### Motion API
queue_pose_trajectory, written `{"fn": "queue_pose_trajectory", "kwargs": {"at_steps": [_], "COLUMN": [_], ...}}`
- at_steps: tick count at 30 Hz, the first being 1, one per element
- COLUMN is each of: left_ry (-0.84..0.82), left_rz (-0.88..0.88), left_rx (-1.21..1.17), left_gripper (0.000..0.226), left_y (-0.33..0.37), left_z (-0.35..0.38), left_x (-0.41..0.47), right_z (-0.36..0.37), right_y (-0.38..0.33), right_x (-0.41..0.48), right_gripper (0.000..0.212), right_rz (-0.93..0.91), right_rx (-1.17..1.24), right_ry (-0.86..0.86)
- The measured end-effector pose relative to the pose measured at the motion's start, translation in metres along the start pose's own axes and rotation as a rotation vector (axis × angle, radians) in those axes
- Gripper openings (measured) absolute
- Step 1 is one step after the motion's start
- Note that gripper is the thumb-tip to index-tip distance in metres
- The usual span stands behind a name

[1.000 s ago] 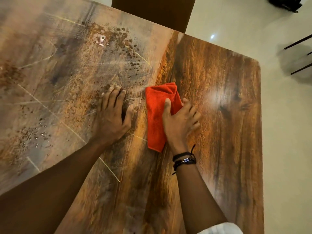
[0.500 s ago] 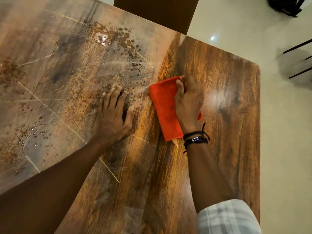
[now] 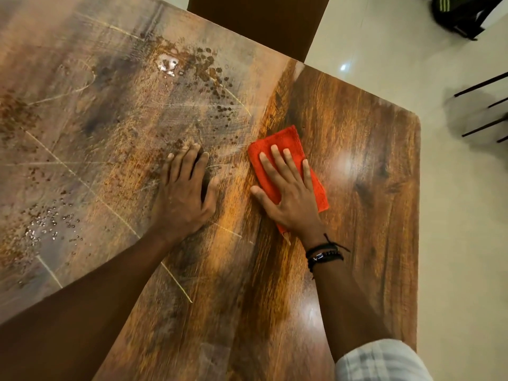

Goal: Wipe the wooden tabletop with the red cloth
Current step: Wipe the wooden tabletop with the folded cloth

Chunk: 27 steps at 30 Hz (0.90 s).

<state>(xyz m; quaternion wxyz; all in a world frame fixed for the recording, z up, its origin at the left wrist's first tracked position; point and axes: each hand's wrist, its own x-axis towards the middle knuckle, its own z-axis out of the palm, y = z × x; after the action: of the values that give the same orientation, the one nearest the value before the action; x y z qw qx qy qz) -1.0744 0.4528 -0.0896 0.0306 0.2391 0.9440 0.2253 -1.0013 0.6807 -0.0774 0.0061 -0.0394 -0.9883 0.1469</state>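
Observation:
The red cloth (image 3: 277, 141) lies folded on the wooden tabletop (image 3: 357, 229), at the line between the dull, spotted left part and the glossy right part. My right hand (image 3: 288, 196) presses flat on the cloth, fingers spread and pointing away from me, with dark bracelets at the wrist. My left hand (image 3: 184, 196) rests flat on the bare wood just left of the cloth, holding nothing. Brown specks (image 3: 206, 67) and small droplets (image 3: 46, 226) mark the dull left part.
A dark chair back (image 3: 258, 20) stands at the table's far edge. The table's right edge (image 3: 417, 215) drops to pale tiled floor. A black bag (image 3: 461, 15) lies on the floor at top right, and thin dark bars (image 3: 483, 111) cross the right side.
My right hand slid the cloth away and slightly right, then turned from gripping its side to lying flat on top. My left hand stayed in place.

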Motion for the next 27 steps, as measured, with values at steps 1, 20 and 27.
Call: {"fn": "queue_pose_trajectory", "kwargs": {"at_steps": [1,20,27], "left_ry": [0.004,0.008,0.005], "left_rz": [-0.003,0.005,0.017], "left_rx": [-0.001,0.022,0.046], "left_gripper": [0.058,0.059,0.057], "left_y": [0.001,-0.002,-0.001], "left_z": [0.0,0.006,0.004], "left_x": [0.0,0.004,0.005], "right_z": [0.004,-0.016,-0.005], "right_y": [-0.002,0.062,0.027], "right_x": [0.0,0.261,0.205], "right_gripper": [0.066,0.063,0.062], "right_rz": [0.02,0.561,0.493], "right_rx": [-0.042,0.026,0.038], "right_ry": [0.001,0.022,0.01]}}
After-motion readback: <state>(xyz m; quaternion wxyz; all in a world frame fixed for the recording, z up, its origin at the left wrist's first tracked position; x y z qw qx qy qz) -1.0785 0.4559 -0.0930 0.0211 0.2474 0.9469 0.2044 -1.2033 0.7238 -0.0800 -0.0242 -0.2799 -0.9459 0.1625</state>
